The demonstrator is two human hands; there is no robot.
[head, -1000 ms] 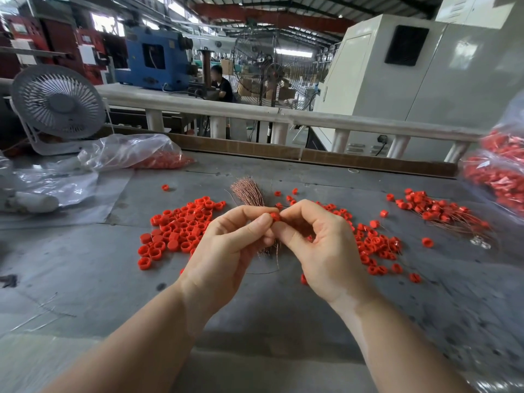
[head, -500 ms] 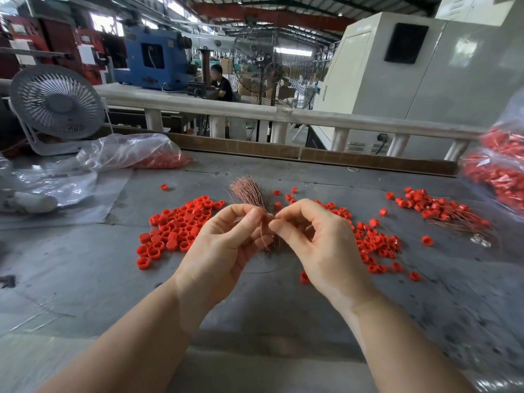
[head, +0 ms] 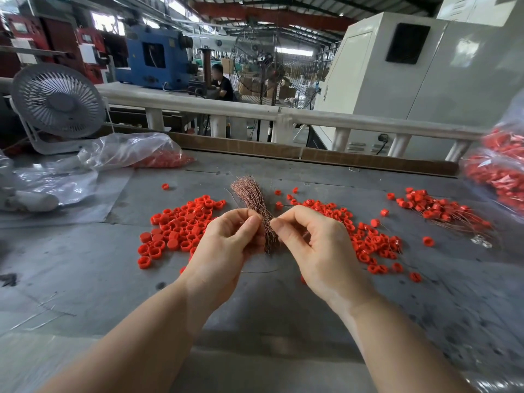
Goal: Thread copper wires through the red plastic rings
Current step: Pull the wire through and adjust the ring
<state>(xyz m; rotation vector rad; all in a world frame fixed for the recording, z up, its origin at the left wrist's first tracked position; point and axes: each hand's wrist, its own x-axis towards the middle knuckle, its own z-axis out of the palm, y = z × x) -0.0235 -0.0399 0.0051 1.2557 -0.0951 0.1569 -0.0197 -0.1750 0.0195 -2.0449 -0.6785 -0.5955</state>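
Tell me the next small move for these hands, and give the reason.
Probably the right hand should reach for a loose ring from the pile of red rings beside it. Both hands, left hand included, pinch at the copper wire bundle, and no ring shows between the fingertips, so a wire seems ready for one.

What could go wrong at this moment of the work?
The left hand grips the copper wire bundle, whose far ends fan out, so strands may slip loose. The right hand pinches something too thin to see; it may bend. The loose red rings beside the wrists could scatter.
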